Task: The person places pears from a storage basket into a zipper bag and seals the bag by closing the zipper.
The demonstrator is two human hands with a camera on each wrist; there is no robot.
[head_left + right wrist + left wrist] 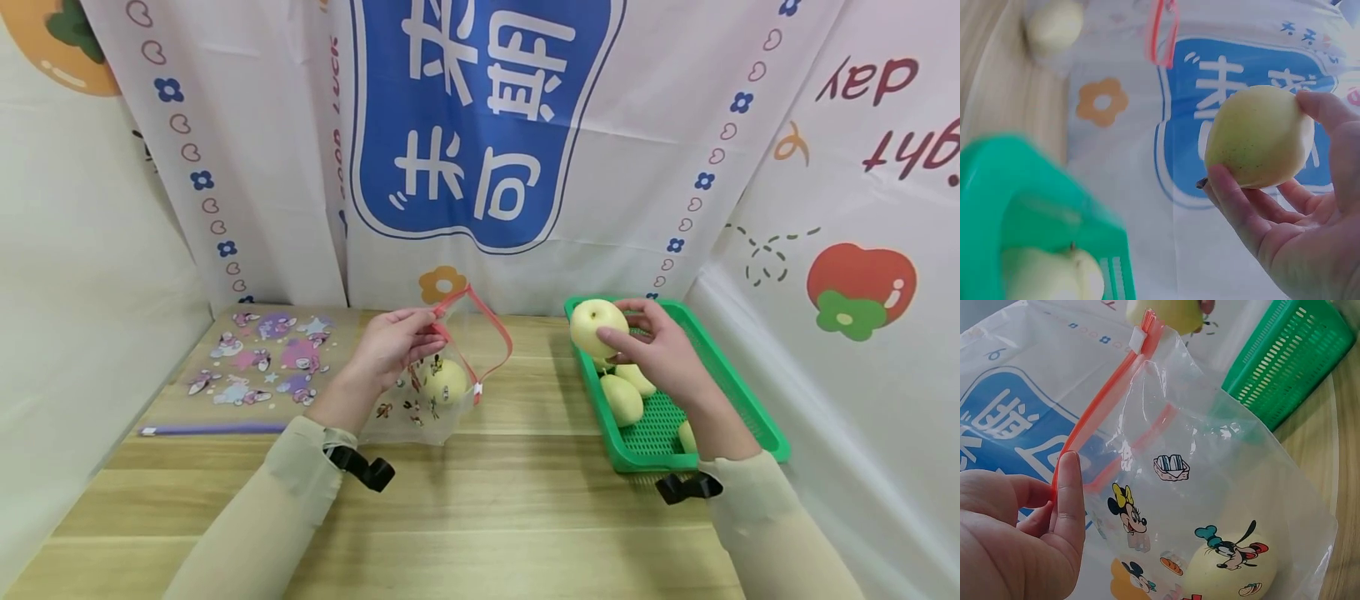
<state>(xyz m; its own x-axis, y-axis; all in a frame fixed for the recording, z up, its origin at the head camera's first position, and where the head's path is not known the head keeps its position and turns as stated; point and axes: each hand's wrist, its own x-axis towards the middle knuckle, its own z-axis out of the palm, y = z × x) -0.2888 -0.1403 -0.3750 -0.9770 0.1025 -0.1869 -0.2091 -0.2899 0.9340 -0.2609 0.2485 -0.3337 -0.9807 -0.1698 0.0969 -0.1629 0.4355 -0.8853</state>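
Note:
My left hand (397, 346) pinches the red zip edge of a clear zip bag (1229, 462) printed with cartoon figures. The bag's mouth gapes toward the right, and a white slider (1137, 339) sits at one end of the zip. One pale yellow pear (446, 382) lies inside, seen through the plastic. In my right hand (660, 350) is another pear (1260, 137), gripped between thumb and fingers. That pear is above the left rim of a green basket (750, 400), where several more pears (622, 400) lie.
A second zip bag (270, 362) with purple and pink prints lies flat on the wooden table (510, 517) at the left, its purple zip toward the front. A printed white cloth (637, 150) hangs behind the table, with more cloth along both sides.

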